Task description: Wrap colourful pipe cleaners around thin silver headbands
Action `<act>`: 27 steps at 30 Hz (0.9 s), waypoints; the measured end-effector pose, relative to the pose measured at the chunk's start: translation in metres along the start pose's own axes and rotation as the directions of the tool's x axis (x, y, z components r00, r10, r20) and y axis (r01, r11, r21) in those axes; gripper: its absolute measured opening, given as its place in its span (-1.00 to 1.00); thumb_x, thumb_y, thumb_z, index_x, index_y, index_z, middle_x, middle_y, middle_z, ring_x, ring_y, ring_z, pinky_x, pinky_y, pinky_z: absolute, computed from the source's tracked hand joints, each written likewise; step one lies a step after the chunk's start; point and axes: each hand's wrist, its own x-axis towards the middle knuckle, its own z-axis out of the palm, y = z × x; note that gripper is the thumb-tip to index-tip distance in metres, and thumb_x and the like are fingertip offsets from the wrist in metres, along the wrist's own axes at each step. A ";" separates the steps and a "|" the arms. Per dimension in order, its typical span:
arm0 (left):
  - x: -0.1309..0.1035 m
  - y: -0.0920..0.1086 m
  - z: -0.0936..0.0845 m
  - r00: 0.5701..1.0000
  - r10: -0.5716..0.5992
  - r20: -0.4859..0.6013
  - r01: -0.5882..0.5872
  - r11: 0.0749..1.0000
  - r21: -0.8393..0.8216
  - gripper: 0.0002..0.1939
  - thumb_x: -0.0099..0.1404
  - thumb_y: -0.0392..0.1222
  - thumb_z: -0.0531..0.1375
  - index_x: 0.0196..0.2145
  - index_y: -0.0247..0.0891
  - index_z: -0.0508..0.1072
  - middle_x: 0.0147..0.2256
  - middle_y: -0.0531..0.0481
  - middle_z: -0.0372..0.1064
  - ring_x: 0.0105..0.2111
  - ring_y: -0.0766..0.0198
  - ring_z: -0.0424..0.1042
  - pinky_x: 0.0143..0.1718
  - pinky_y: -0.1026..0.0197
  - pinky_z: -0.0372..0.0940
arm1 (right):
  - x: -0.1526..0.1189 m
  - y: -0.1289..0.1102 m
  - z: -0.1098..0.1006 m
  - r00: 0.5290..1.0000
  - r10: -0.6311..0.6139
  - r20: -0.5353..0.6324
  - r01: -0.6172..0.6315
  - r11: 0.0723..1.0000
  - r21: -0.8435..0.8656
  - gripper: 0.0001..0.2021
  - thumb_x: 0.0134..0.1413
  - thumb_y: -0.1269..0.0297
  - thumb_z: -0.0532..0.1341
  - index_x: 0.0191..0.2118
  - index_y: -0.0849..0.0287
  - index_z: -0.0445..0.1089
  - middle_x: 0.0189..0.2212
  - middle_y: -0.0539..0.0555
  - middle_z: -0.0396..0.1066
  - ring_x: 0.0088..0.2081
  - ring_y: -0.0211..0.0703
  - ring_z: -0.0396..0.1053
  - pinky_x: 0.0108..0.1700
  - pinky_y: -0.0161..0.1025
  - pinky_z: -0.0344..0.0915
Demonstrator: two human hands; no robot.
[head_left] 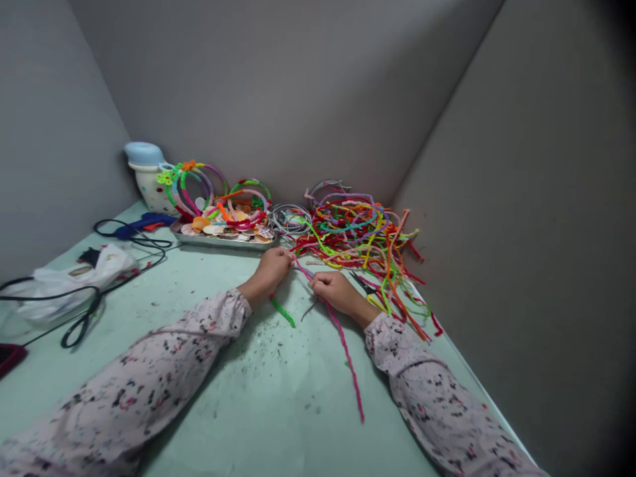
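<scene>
My left hand (275, 266) pinches one end of a pink pipe cleaner (346, 351) near the middle of the table. To its right, my right hand (334, 289) is closed on the same pink strand, whose long tail hangs down toward me over the table. A grey strand (304, 269) runs between the two hands beside the pink one; its hold is partly hidden by the fingers. A short green pipe cleaner piece (283, 311) lies just below my left hand. Right of my right hand are scissors (366, 286), partly under loose strands.
A tangled pile of coloured pipe cleaners (352, 225) lies at the back right. A metal tray (223, 242) holds round pieces and colourful hoops. Behind left stands a blue-lidded cup (152, 182). Black cable (92, 311) and a plastic bag (59, 288) are at left.
</scene>
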 end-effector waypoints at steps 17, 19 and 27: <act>0.004 0.001 -0.003 0.968 0.132 0.212 -0.114 0.989 -0.096 -0.77 0.13 -0.07 0.17 -0.49 -0.31 0.34 -0.65 0.09 0.23 -0.67 0.44 0.14 -0.63 0.35 -0.03 | -0.004 0.005 -0.010 0.992 0.112 0.065 -0.126 0.953 0.275 -0.71 0.10 0.13 0.11 -0.54 0.19 0.32 -0.67 -0.05 0.27 -0.65 -0.33 0.15 -0.57 -0.33 0.04; 0.000 0.003 0.000 0.962 0.156 0.226 -0.135 0.985 -0.104 -0.75 0.12 -0.05 0.18 -0.51 -0.31 0.33 -0.64 0.09 0.23 -0.66 0.44 0.15 -0.63 0.35 -0.02 | -0.002 0.004 -0.008 0.991 0.129 0.037 -0.134 0.935 0.329 -0.69 0.12 0.05 0.10 -0.42 0.19 0.38 -0.64 -0.04 0.30 -0.65 -0.33 0.15 -0.59 -0.34 0.04; -0.007 0.005 0.005 0.935 0.196 0.294 -0.175 0.980 -0.096 -0.74 0.14 -0.05 0.18 -0.51 -0.32 0.34 -0.62 0.10 0.22 -0.63 0.43 0.17 -0.59 0.34 0.03 | 0.000 0.009 -0.006 0.989 0.147 -0.033 -0.123 0.914 0.387 -0.78 0.04 0.14 0.18 -0.43 0.20 0.37 -0.63 -0.07 0.30 -0.65 -0.37 0.10 -0.59 -0.37 0.01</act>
